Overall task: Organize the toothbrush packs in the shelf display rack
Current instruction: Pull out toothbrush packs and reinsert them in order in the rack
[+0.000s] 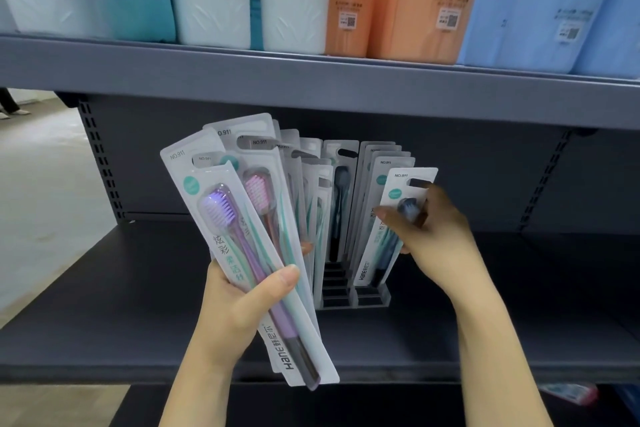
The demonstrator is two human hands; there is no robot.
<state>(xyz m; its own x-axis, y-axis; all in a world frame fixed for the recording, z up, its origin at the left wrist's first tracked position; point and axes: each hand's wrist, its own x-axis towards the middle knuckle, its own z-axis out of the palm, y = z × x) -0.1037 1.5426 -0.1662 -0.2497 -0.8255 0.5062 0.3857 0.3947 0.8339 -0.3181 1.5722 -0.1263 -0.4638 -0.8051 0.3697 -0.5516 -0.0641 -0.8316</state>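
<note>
Left hand (239, 302) gripping fanned white carded toothbrush packs (242, 236), right hand (433, 232) pinching blue-brush pack (391, 229) in slotted grey rack (356, 298)

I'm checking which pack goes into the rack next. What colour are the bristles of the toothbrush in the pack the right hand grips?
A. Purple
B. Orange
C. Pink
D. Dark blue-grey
D: the right hand pinches a white card toothbrush pack at the grey slotted display rack, and the brush head between its fingers is dark blue-grey; the purple and pink brushes sit in the left hand.
</note>
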